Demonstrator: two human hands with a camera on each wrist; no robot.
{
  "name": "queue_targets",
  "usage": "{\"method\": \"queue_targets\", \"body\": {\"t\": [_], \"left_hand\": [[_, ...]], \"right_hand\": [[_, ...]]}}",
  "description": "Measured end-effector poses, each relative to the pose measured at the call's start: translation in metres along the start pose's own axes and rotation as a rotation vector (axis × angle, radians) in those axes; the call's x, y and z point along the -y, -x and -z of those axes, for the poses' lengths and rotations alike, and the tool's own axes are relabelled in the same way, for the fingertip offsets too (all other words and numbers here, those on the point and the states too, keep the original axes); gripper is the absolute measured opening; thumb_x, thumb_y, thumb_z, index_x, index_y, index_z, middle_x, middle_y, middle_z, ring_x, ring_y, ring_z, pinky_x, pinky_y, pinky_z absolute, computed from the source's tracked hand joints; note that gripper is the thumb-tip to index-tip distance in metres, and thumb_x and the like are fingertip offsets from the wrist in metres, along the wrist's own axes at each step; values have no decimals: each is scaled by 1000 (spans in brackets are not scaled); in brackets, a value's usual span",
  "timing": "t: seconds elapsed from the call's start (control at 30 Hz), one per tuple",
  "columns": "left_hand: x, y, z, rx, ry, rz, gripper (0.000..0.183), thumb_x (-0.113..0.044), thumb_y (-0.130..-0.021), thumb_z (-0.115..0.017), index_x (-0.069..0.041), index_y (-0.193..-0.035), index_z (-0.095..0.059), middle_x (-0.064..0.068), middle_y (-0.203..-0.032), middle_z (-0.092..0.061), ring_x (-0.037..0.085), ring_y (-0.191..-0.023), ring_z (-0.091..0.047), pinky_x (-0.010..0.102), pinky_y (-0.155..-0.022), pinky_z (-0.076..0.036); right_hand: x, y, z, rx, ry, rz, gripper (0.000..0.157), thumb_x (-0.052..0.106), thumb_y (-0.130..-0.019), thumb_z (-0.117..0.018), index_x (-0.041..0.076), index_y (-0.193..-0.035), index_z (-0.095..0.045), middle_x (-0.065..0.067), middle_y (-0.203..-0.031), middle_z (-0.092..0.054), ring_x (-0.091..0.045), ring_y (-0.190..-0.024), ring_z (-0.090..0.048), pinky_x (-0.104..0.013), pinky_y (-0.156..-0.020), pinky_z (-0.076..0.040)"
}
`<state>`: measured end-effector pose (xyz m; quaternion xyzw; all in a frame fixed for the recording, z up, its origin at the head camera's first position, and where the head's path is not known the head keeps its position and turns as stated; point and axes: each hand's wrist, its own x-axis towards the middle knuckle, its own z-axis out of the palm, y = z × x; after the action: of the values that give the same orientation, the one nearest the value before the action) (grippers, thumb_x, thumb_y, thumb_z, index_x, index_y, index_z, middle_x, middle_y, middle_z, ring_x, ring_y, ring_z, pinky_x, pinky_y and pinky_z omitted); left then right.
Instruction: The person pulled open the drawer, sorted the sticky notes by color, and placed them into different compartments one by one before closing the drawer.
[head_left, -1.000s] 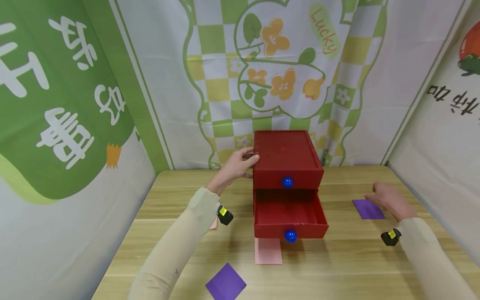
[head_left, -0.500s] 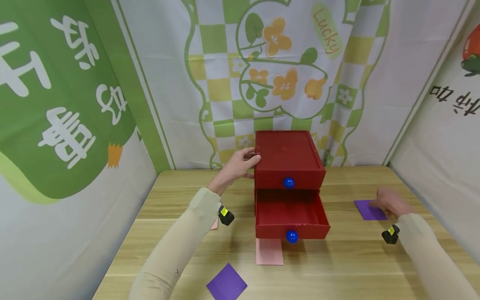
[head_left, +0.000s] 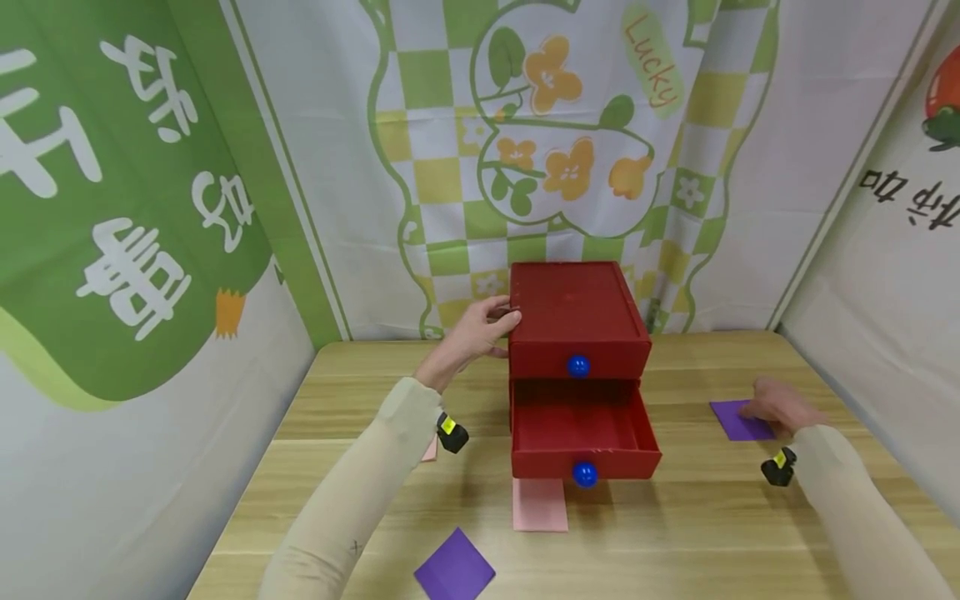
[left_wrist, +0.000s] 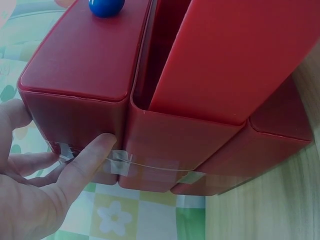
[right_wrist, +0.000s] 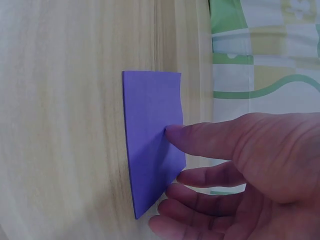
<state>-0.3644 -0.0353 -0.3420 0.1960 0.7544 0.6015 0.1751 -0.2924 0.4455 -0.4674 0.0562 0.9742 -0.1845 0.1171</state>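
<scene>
A red drawer unit (head_left: 567,302) with blue knobs stands near the back of the table. Its middle drawer (head_left: 577,425) is pulled out, with a bare interior. My left hand (head_left: 474,335) rests at the unit's upper left edge. The left wrist view has one straight finger (left_wrist: 92,157) against the side and other fingertips at the top edge. My right hand (head_left: 783,406) is over a purple paper square (head_left: 738,423) at the table's right. In the right wrist view the thumb tip (right_wrist: 175,132) touches this square's face, while the other fingers lie loosely bent along its edge.
Another purple square (head_left: 454,567) lies at the front of the table. A pink square (head_left: 540,507) lies partly under the open drawer, and another pink one (head_left: 430,450) peeks out behind the left sleeve. Patterned cloth (head_left: 435,150) hangs close behind the unit.
My right hand has come down onto the purple square at the right, bringing its fingertips over the surface. The left hand has stayed on the drawer unit.
</scene>
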Motion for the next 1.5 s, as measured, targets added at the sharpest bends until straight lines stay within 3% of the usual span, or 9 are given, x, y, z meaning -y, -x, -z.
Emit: {"method": "queue_targets", "body": {"t": [0.2,0.43,0.67,0.9,1.13,1.5], "left_hand": [[-12,11,-4,13,-14,6,57,-24,-92,-47,-7,-140,-21,14,-131,-35,28,-117,-41,44,-78,-51],[-13,12,-5,6,-15,8,57,-24,-92,-47,-8,-140,-21,14,-131,-36,28,-117,-42,41,-75,-52],[-13,12,-4,6,-24,5,56,-22,-92,-47,-7,-140,-21,14,-132,-36,28,-117,-42,43,-77,-51],[-5,4,-2,10,4,-7,58,-24,-91,-49,-8,-140,-22,13,-131,-37,28,-116,-42,41,-73,-53],[9,-6,-2,-32,10,-30,57,-27,-90,-52,-12,-139,-27,8,-127,-42,24,-113,-46,37,-67,-54],[8,-5,-2,-42,2,-19,56,-29,-90,-51,-15,-139,-28,8,-127,-43,24,-113,-46,36,-68,-54]], "right_hand": [[0,-1,-1,15,-51,-16,24,15,-72,-61,-1,-75,-43,-4,-60,-43,-11,-45,-42,-19,-38,-36],[-2,-3,-1,-3,-26,26,21,16,-71,-62,4,-64,-46,-2,-59,-44,-13,-51,-42,-22,-44,-36],[-1,-4,-1,-21,-26,47,21,16,-71,-63,2,-67,-48,-4,-63,-44,-16,-57,-43,-25,-47,-36],[-1,-4,0,-32,23,48,32,21,-74,-64,-7,-80,-50,-11,-70,-49,-20,-62,-47,-26,-50,-40],[-2,-5,-2,-49,8,63,32,20,-74,-64,-5,-81,-46,-11,-71,-47,-21,-63,-45,-26,-49,-38],[-5,-9,-3,-64,41,67,41,23,-74,-65,-10,-89,-47,-15,-75,-51,-22,-66,-48,-27,-52,-40]]}}
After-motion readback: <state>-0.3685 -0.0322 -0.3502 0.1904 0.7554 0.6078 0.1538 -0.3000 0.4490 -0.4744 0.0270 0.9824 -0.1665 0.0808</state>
